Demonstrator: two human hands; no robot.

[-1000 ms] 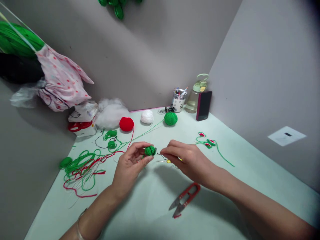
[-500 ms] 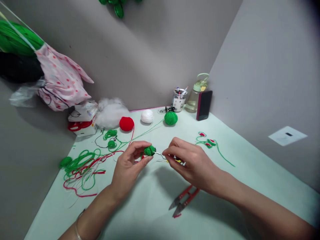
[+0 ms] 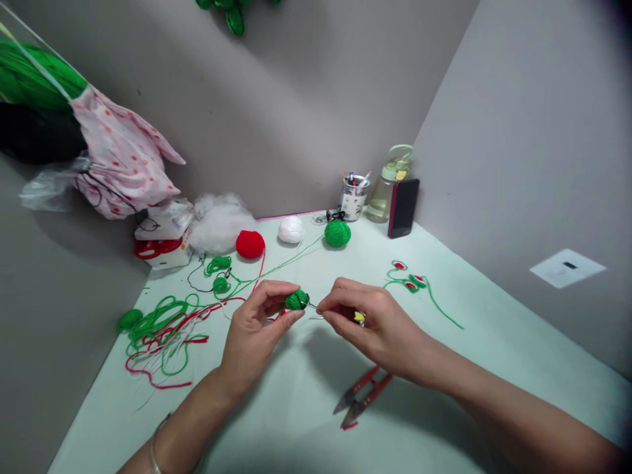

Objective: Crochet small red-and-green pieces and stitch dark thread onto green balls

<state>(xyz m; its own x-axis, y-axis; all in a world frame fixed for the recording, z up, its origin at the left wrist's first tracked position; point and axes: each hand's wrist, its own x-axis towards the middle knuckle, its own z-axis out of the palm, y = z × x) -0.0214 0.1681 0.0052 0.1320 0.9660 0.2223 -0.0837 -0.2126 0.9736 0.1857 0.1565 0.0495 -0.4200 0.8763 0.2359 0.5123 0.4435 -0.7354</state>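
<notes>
My left hand [image 3: 257, 332] pinches a small green crocheted piece [image 3: 295, 300] between thumb and fingertips. Black yarn runs along the side of the piece facing my right hand. My right hand [image 3: 370, 322] is closed on a thin silvery needle [image 3: 312, 305], whose far end meets the green piece. Just behind the right fingers lies a tool with a yellow handle [image 3: 359, 317], mostly covered. Below that hand, red thread snips [image 3: 365, 394] rest on the table, blades toward me. A bit of red shows behind my left fingers.
Tangled green, red and white yarn [image 3: 168, 329] spreads at the left. Behind are a red ball [image 3: 250, 244], a white ball [image 3: 291, 230], a green ball [image 3: 338, 233] and white stuffing [image 3: 222, 222]. A phone [image 3: 403, 208] leans on a bottle [image 3: 382, 194]. Small crocheted pieces [image 3: 416, 282] lie right.
My right hand has shifted slightly left, closer to the green piece, with less of the needle showing between. The green piece has turned a little in my left hand.
</notes>
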